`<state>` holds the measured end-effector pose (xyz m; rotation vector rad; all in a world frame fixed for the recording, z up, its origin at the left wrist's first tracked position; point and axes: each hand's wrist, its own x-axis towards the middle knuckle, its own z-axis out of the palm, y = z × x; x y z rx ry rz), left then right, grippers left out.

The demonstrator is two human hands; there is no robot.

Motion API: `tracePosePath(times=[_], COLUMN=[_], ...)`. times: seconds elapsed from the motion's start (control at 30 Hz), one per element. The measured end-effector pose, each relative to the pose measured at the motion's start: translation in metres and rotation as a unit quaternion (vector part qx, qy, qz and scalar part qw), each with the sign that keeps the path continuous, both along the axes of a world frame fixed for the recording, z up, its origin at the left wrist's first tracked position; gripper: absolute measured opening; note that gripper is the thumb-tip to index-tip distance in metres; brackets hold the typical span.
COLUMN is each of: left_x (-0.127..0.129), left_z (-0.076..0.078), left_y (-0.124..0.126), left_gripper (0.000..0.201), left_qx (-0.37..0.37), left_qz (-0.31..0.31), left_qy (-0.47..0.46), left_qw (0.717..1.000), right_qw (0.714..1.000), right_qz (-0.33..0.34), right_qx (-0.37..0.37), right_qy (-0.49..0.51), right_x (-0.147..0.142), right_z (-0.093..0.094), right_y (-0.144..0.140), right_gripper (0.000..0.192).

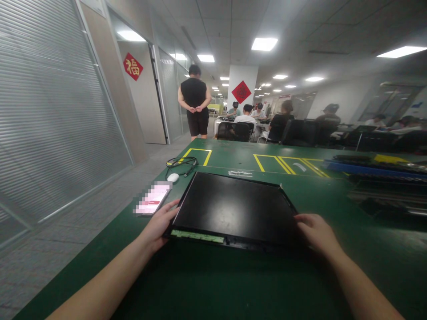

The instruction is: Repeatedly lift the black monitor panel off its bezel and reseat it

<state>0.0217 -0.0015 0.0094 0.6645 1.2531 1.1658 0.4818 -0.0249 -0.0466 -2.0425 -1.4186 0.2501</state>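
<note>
A flat black display panel (pixel 233 206) with a thin dark frame lies between my hands, its near edge raised a little off the green table. A green strip (pixel 197 236) runs along the left part of that near edge. My left hand (pixel 165 222) grips the panel's left side near the front corner, fingers partly hidden beneath it. On the opposite side, my right hand (pixel 315 231) holds the right edge, its thumb over the rim and the other fingers mostly out of sight.
Left of the panel lie a phone (pixel 153 200), a white rounded object (pixel 173 178) and a coiled black cable (pixel 182 164). Yellow tape outlines (pixel 283 164) mark the green table (pixel 220 284). Dark parts and a blue tray (pixel 376 169) sit at right. Several people are beyond.
</note>
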Motion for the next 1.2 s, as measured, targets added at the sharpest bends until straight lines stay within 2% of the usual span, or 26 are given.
tracePosePath(times=[0.27, 0.37, 0.47, 0.6, 0.8, 0.97, 1.07, 1.2], left_x=[0.0, 0.001, 0.003, 0.004, -0.003, -0.008, -0.012, -0.016], left_z=[0.004, 0.009, 0.016, 0.021, 0.018, 0.016, 0.014, 0.011], left_y=[-0.005, -0.008, -0.01, -0.012, -0.01, -0.006, -0.004, -0.004], left_gripper=[0.082, 0.074, 0.058, 0.034, 0.031, 0.013, 0.014, 0.033], left_qx=[0.03, 0.015, -0.004, 0.009, 0.024, 0.023, 0.036, 0.056], left_qz=[-0.025, -0.04, -0.05, -0.046, -0.07, -0.054, -0.051, -0.074], left_qy=[0.001, 0.004, 0.023, 0.052, 0.061, 0.074, 0.098, 0.136], left_qw=[0.999, 0.999, 0.998, 0.998, 0.995, 0.996, 0.993, 0.986], right_qw=[1.0, 1.0, 1.0, 1.0, 0.999, 0.999, 0.998, 0.998], right_qz=[0.002, 0.006, 0.007, 0.01, -0.014, -0.021, -0.017, -0.017], right_qx=[-0.025, -0.026, -0.023, -0.01, -0.034, -0.023, -0.025, -0.021], right_qy=[-0.007, -0.013, -0.015, -0.017, 0.001, 0.042, 0.047, 0.052], right_x=[-0.002, -0.003, -0.002, -0.001, -0.003, -0.009, -0.012, -0.011], right_z=[0.004, 0.005, 0.004, 0.002, 0.009, 0.017, 0.019, 0.015], right_y=[-0.001, -0.001, -0.001, -0.001, -0.005, -0.01, -0.01, -0.009], right_gripper=[0.035, 0.035, 0.034, 0.034, 0.037, 0.034, 0.033, 0.032])
